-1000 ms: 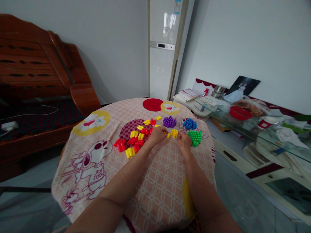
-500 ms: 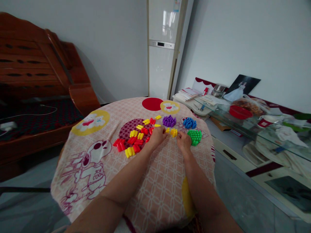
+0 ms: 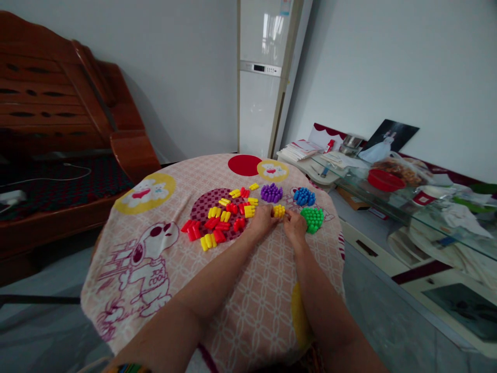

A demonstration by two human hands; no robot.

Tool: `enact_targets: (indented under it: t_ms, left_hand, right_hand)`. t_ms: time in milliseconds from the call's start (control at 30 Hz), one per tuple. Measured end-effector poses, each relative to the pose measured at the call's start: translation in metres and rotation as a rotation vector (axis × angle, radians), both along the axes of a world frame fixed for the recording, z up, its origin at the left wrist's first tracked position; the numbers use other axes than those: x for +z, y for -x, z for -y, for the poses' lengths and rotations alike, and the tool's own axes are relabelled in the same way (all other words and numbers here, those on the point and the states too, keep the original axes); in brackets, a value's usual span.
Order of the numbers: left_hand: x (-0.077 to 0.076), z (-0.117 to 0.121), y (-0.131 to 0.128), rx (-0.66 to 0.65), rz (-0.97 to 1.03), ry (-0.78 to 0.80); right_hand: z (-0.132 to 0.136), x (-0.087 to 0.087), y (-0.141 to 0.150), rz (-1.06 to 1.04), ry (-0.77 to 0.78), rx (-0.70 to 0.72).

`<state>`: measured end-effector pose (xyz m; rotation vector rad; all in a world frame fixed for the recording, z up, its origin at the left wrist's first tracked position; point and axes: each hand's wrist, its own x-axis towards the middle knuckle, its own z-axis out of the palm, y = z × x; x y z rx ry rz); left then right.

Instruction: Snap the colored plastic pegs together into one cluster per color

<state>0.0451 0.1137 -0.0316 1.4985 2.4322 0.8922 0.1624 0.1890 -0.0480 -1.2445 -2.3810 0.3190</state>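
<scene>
Between my two hands stands a small cluster of yellow plastic pieces (image 3: 278,211), knobbly and packed together. The fingers of my left hand (image 3: 262,219) close on its left side. From the right, my right hand (image 3: 295,226) pinches at the same cluster; my fingertips are partly hidden. Just right of that hand sits a cluster of green pieces (image 3: 312,220). Purple pieces (image 3: 271,193) and blue pieces (image 3: 304,196) form separate clusters farther back. Left of my hands lie loose groups of red pieces (image 3: 212,223) and yellow pieces (image 3: 208,242).
A patterned cloth (image 3: 248,290) covers the round table. Beyond its right edge is a glass-topped cabinet (image 3: 373,202) with papers, a red bowl (image 3: 385,180) and bags. A wooden bench (image 3: 132,150) stands at left, and a tall white appliance (image 3: 258,109) behind.
My left hand has moved right, bringing yellow pieces up against the yellow cluster. Red and yellow pieces it covered before now show. My right hand has barely moved.
</scene>
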Motion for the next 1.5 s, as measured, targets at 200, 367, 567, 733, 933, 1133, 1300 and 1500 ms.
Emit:
enact_targets:
  t_ms: [200,367,567,733,933,1133,1300,1500]
  left_hand:
    - [0.016,0.007,0.014,-0.009,-0.063,0.094]
    - [0.03,0.013,0.045,0.12,-0.216,0.034]
    - [0.021,0.008,0.058,0.2,-0.216,0.235]
    - [0.023,0.002,0.065,0.245,-0.241,0.235]
    - [0.034,0.009,0.064,0.235,-0.201,0.097]
    - [0.026,0.017,0.046,-0.134,-0.022,-0.09]
    - [0.008,0.016,0.039,-0.13,0.082,-0.149]
    - [-0.004,0.007,0.031,-0.092,0.13,-0.21]
  right_hand:
    - [0.001,0.001,0.0,0.0,0.024,-0.014]
    - [0.0,0.001,0.0,0.012,0.027,-0.016]
    - [-0.003,-0.003,-0.001,0.022,-0.001,-0.01]
    - [-0.002,-0.002,-0.001,0.006,-0.002,-0.022]
    - [-0.002,-0.002,-0.001,-0.017,0.021,-0.017]
    - [-0.001,-0.002,0.0,-0.022,0.027,-0.011]
    - [0.0,-0.001,0.0,-0.016,0.019,-0.015]
    - [0.0,-0.001,-0.001,-0.021,-0.001,-0.018]
